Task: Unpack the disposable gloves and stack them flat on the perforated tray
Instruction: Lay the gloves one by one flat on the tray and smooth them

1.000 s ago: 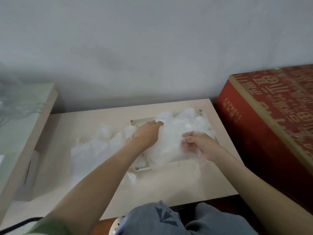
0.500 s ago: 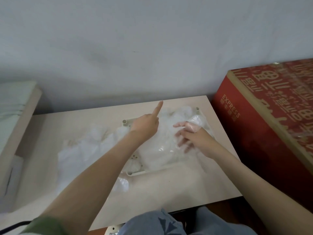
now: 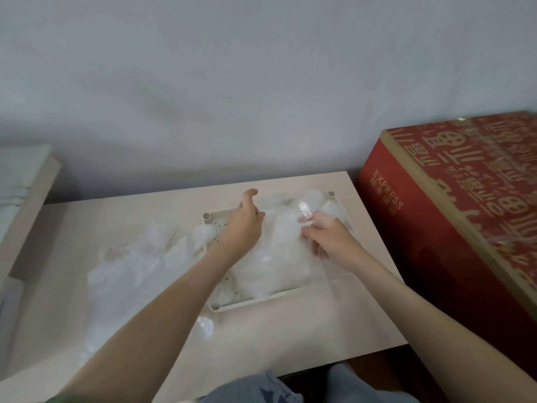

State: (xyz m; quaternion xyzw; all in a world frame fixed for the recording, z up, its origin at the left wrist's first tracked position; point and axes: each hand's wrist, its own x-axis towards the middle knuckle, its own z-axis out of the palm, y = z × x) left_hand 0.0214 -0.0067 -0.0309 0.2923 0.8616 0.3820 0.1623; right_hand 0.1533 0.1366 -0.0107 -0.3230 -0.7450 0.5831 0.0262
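Note:
A cream perforated tray [image 3: 255, 301] lies on the beige table, right of centre. A pile of clear disposable gloves [image 3: 279, 257] covers most of it. My left hand [image 3: 244, 228] rests on the pile's left part, with the index finger curled and raised toward the tray's far edge. My right hand [image 3: 328, 239] sits on the pile's right part and pinches a bit of clear glove film [image 3: 305, 210] between thumb and fingertips. More loose gloves [image 3: 136, 263] spread over the table left of the tray. Whether the left hand holds any film is unclear.
A big red carton [image 3: 453, 216] marked EXPRESS stands right against the table's right edge. The table [image 3: 290, 338] backs onto a grey wall. A higher shelf edge [image 3: 32, 199] runs along the left. My knees in blue trousers [image 3: 261, 388] are below the front edge.
My left index finger, pointing straight up half a second ago, has curled down. My right hand has lifted a bit of glove film at the pile's far right. The camera has shifted slightly.

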